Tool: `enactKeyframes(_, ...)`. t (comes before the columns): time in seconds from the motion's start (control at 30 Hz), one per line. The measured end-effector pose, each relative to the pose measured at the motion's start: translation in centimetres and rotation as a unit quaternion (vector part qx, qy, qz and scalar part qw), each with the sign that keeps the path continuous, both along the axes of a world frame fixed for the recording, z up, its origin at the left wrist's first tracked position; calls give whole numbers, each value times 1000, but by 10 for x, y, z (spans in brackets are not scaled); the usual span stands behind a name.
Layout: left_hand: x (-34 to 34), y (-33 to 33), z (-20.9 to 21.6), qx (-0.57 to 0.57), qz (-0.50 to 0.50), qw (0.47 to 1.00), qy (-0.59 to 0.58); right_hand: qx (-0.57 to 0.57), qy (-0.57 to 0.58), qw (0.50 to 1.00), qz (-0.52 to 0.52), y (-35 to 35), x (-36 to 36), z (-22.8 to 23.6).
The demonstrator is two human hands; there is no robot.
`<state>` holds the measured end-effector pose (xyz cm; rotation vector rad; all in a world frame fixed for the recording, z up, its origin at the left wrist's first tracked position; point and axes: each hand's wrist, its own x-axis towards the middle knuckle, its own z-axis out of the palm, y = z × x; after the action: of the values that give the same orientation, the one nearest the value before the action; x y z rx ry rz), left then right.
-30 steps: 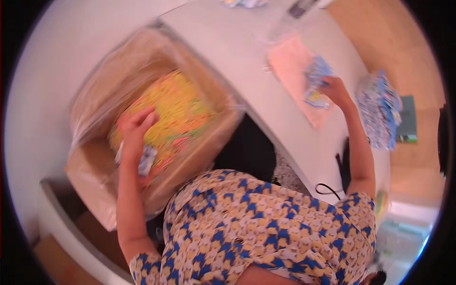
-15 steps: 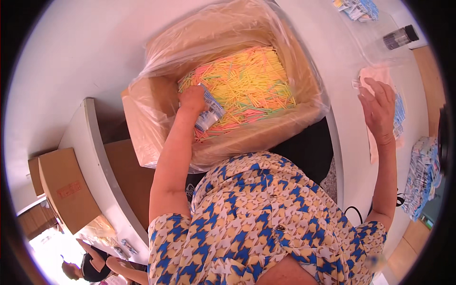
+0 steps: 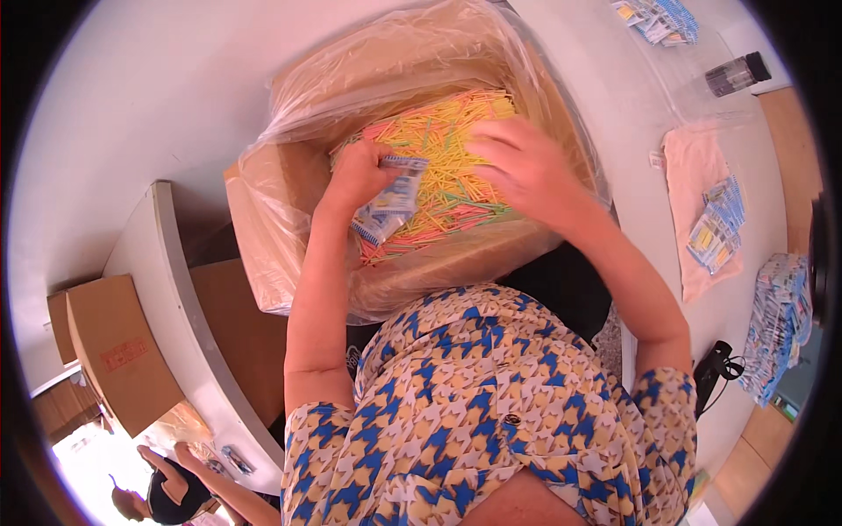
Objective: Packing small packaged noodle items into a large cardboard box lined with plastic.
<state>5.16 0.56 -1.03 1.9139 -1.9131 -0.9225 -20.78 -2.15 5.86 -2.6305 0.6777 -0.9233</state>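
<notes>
A cardboard box [image 3: 408, 280] lined with a clear plastic bag [image 3: 294, 188] stands in front of me. Thin sticks [image 3: 460, 180] in yellow, pink, orange and green lie heaped inside it. Over the left part of the heap, my left hand [image 3: 358, 174] is closed on a small blue and clear plastic packet [image 3: 392, 203]. My right hand [image 3: 522, 167] hovers over the right part of the sticks, smeared by motion. Its fingers look bent, and whether they hold anything is not visible.
On the right table, several packets [image 3: 719, 230] lie on a pink cloth [image 3: 684, 188]. Beyond are a dark-lidded jar [image 3: 737, 74], more packets [image 3: 662, 19] and a large packet stack [image 3: 776, 316]. At left stand a closed cardboard box [image 3: 123, 351] and another person [image 3: 171, 491].
My right hand has moved left from over the pink cloth to above the sticks, uncovering the packets there. The packet in my left hand has shifted slightly right and tilted.
</notes>
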Motion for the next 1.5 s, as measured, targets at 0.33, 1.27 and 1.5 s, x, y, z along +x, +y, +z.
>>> enactKeyframes(0.33, -47, -13, 13, -18, 114, 837, 535, 471, -100, 876, -34, -87, 27, -18)
enactKeyframes(1.27, -53, -19, 21, 15, 205, 789, 580, 145, 399, 888, -179, -124, -12, -101)
enactKeyframes(1.5, -71, -10, 0, 2, 8, 886, 463, 598, 88, 788, -121, -95, 0, -29)
